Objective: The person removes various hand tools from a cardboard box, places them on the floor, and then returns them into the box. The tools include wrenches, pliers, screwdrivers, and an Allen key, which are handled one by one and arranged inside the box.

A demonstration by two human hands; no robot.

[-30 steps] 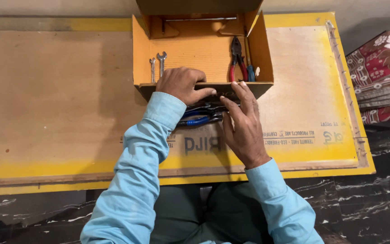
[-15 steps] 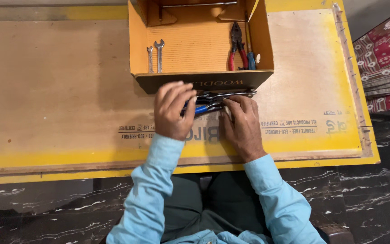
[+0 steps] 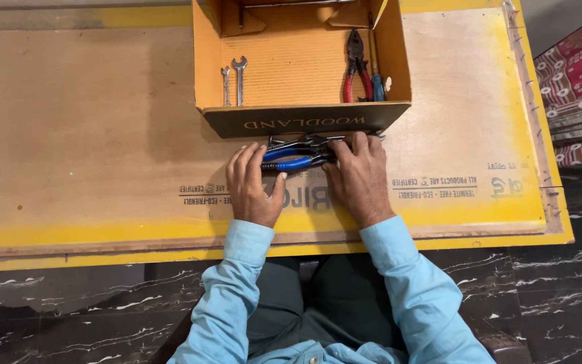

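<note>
Steel spanners [image 3: 233, 79], two, boxed; both hands [image 3: 256, 185] cover blue-handled tools [image 3: 296, 156].

Light blue long sleeves buttoned at the cuffs, dark grey-green trousers, bare hands without rings

Open orange-yellow cardboard box [image 3: 298, 74] at the far edge of the table [image 3: 69, 135], rectangular, its dark near wall carrying pale lettering, a band of dark printed marks [image 3: 432, 183] on the bare board toward the near yellow edge, partly covered
</note>
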